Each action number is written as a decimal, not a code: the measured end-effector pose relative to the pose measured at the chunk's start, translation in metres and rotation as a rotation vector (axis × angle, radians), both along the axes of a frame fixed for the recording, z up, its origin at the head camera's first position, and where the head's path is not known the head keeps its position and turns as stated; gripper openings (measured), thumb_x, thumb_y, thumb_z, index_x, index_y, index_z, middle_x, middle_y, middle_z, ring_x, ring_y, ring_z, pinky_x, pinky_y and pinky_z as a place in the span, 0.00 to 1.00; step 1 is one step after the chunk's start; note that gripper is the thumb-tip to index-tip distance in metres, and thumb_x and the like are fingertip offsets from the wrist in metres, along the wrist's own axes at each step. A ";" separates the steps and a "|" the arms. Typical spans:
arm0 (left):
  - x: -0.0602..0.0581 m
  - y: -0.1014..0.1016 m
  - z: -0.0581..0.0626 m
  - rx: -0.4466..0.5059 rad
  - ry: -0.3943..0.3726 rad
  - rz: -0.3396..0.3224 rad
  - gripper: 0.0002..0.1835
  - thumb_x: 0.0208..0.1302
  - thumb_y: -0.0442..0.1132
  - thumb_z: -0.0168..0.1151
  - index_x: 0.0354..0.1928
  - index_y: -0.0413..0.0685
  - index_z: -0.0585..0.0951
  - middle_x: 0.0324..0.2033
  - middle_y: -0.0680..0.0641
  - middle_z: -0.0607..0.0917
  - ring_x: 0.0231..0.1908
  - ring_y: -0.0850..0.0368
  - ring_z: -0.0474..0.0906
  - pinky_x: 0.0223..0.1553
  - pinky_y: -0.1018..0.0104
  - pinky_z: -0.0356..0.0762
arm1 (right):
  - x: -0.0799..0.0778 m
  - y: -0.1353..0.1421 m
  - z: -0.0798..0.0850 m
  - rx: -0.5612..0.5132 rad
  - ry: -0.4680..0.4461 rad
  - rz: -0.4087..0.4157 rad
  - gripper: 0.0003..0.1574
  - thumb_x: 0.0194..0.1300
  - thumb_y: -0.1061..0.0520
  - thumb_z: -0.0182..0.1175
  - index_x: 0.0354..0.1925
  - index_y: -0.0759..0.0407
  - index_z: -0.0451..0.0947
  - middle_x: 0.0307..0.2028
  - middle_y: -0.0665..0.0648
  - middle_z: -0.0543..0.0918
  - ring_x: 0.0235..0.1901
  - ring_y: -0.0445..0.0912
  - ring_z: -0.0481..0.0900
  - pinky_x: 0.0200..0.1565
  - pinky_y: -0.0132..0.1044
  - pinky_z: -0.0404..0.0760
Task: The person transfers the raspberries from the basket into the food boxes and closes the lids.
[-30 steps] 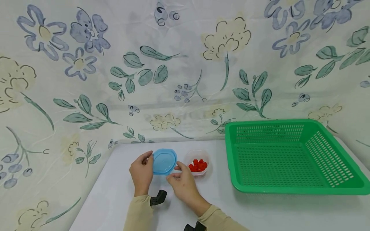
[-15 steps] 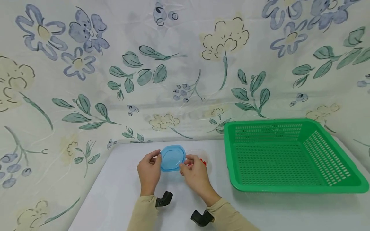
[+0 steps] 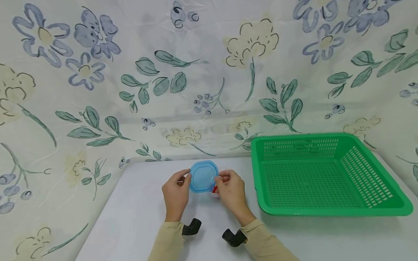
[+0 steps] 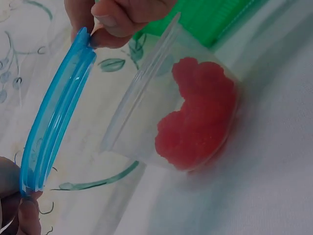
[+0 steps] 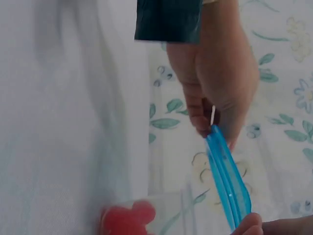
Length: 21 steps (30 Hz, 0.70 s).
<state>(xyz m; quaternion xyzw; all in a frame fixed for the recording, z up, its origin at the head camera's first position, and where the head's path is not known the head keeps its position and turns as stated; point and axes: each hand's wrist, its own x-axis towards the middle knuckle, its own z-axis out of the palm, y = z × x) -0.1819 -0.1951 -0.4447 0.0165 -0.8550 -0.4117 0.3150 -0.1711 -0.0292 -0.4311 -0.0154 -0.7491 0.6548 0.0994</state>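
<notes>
Both hands hold a translucent blue lid (image 3: 204,176) by opposite edges. My left hand (image 3: 176,192) pinches its left edge between thumb and fingers, and my right hand (image 3: 233,190) pinches the right edge. In the left wrist view the lid (image 4: 57,115) is apart from a clear plastic container (image 4: 134,105), above its open rim. Several small red pieces (image 4: 200,112) lie in the bottom of the container. From the head view, the lid and right hand cover most of the container, leaving a bit of red showing.
A large green plastic basket (image 3: 302,212) stands to the right on the white table (image 3: 130,217). Behind the table hangs a floral cloth (image 3: 209,141). A black wrist-worn device (image 3: 192,227) sits on the left wrist, and another black device (image 3: 233,238) is on the right.
Both hands have moved right and slightly away with the blue lid. It now covers part of the container, which earlier stood in plain sight beside the right hand.
</notes>
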 end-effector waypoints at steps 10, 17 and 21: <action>-0.001 0.015 -0.006 0.002 0.020 -0.096 0.12 0.63 0.29 0.69 0.49 0.39 0.87 0.42 0.44 0.90 0.33 0.54 0.83 0.39 0.58 0.86 | -0.009 0.013 -0.006 0.154 0.059 -0.113 0.18 0.66 0.61 0.64 0.53 0.64 0.81 0.25 0.53 0.80 0.22 0.43 0.76 0.22 0.37 0.75; 0.001 0.024 -0.011 0.007 0.038 -0.164 0.14 0.61 0.25 0.69 0.50 0.37 0.87 0.42 0.42 0.89 0.34 0.53 0.84 0.38 0.60 0.86 | -0.013 0.018 -0.016 0.273 0.145 -0.175 0.17 0.68 0.62 0.60 0.54 0.62 0.81 0.20 0.51 0.76 0.19 0.40 0.70 0.19 0.35 0.70; 0.001 0.027 -0.012 -0.002 0.022 -0.169 0.14 0.61 0.26 0.69 0.50 0.37 0.87 0.39 0.43 0.90 0.32 0.54 0.83 0.35 0.62 0.85 | -0.015 0.020 -0.020 0.322 0.189 -0.218 0.17 0.68 0.62 0.60 0.54 0.62 0.82 0.17 0.49 0.72 0.17 0.40 0.67 0.19 0.35 0.67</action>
